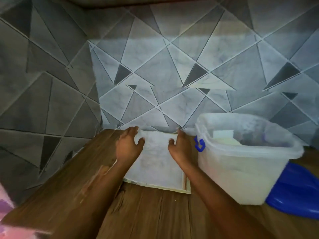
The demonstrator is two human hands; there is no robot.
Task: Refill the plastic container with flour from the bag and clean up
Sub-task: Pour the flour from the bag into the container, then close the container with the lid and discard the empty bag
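A flat white flour bag (158, 163) lies on the wooden table (138, 213), its far end near the tiled wall. My left hand (128, 146) holds the bag's far left corner, thumb on top. My right hand (180, 147) holds the far right corner the same way. To the right stands the translucent plastic container (241, 173) with a blue latch (199, 144); it is open on top, with pale flour showing through its lower walls and a pale object inside.
A blue lid (296, 192) lies on the table behind and right of the container. A tiled wall (172, 75) with triangle patterns rises just beyond the bag. The table's left edge runs diagonally; pink fabric (5, 204) shows at bottom left.
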